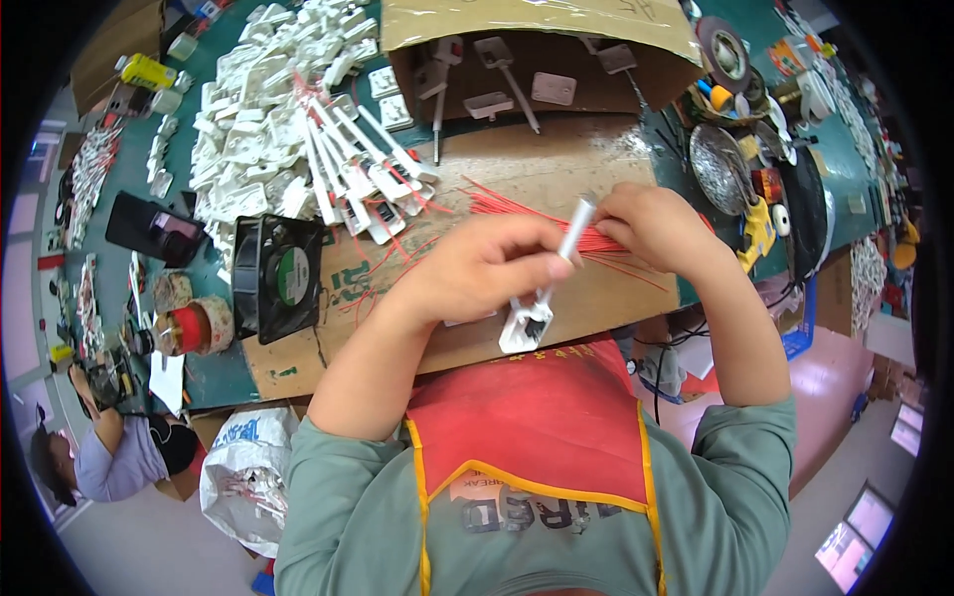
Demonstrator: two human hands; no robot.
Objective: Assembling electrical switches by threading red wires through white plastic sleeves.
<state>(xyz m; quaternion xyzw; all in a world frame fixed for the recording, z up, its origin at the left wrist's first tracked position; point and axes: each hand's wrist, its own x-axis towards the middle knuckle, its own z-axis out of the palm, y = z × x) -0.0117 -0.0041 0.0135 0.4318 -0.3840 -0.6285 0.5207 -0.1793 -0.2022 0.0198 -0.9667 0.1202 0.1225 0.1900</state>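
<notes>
Green bench: snag risk

Over the board, your left hand is pinching a white tubed part; your right hand is curling beside its tip, hold unclear. Dragging it could be snagging red wires.

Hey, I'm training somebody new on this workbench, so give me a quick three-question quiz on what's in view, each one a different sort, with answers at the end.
1. Multiple choice: what does the left hand hold?
A. A phone
B. A white tube
C. A roll of tape

2. True or false: the black fan stands to the left of the white tube.

3. Fill in the colour: the thin wires beside the right hand are ____.

Key: 1. B. 2. True. 3. Red.
</notes>
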